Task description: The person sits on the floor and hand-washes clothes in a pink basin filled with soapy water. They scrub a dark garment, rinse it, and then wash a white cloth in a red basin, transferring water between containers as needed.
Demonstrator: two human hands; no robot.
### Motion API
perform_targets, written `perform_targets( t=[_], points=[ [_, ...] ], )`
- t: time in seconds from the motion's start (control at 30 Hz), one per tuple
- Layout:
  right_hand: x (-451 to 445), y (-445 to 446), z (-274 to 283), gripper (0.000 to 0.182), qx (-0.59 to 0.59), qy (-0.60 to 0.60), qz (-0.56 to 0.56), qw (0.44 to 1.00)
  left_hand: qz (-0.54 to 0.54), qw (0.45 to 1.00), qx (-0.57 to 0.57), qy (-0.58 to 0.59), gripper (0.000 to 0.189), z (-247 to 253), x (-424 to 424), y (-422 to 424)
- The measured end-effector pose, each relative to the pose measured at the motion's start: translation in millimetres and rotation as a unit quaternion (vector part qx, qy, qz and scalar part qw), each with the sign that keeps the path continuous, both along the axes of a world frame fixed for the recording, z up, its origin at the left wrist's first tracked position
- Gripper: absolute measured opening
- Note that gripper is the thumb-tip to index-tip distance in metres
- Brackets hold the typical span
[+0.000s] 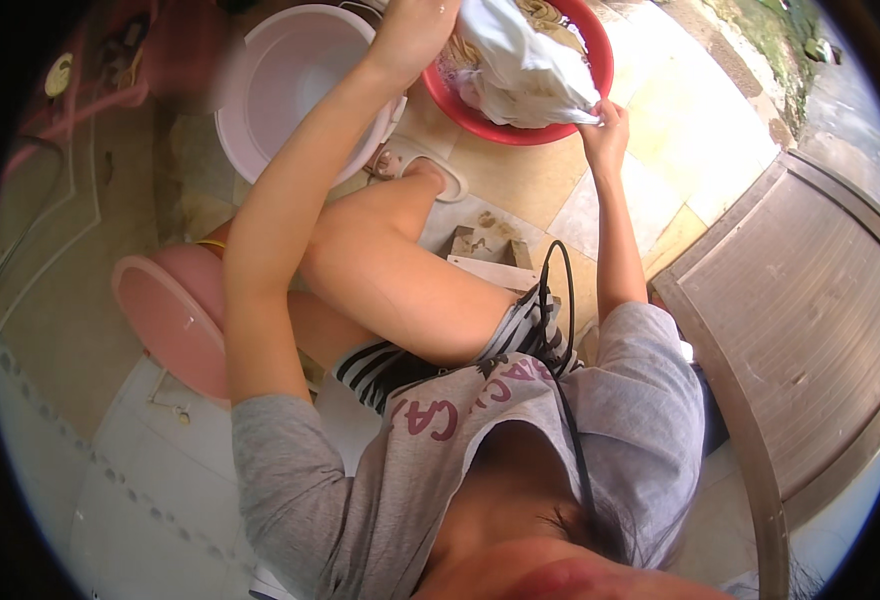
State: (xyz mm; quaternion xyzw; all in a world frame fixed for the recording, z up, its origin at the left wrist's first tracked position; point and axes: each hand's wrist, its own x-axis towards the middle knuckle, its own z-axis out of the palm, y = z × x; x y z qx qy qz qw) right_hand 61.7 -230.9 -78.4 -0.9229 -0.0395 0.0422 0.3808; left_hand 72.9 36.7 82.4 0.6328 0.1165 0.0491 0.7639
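A wet white cloth (pixel 526 71) is stretched above a red plastic basin (pixel 515 136). My right hand (pixel 609 129) pinches one corner of it beside the basin's rim. At the top edge of the view, my left hand (pixel 421 30) holds the cloth's other end, its fingers partly cut off by the frame. Soapy water and tan fabric (pixel 552 19) show in the basin behind the cloth. A pale pink bucket (pixel 275 97) stands to the left of the basin, partly covered by my left forearm.
A pink plastic basin (pixel 173 322) is tilted on its side at my left. Near my foot in a light sandal (pixel 451 184) lies a low wooden piece (pixel 492 271). Tiles cover the floor (pixel 635 195). A brown panelled door (pixel 792 292) stands at the right. A black cable (pixel 571 300) hangs before me.
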Motion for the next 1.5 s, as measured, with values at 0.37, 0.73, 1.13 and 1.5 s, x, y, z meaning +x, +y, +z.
perform_targets(
  t=[0.37,0.73,1.13,1.5],
  points=[
    [14,24,90,0.016,0.661,0.238,0.022,0.711,-0.062,0.992,0.087,0.068,0.014,4,-24,18],
    [41,33,199,0.036,0.521,0.154,0.130,0.830,-0.213,0.962,0.143,0.098,0.031,-28,-6,10],
    [24,41,-38,0.025,0.018,-0.037,0.139,0.989,-0.038,0.998,-0.011,0.041,0.018,-18,-12,-9],
    [40,38,110,0.019,0.631,0.288,-0.014,0.720,-0.053,0.985,-0.165,-0.012,0.022,17,-15,-14]
  ],
)
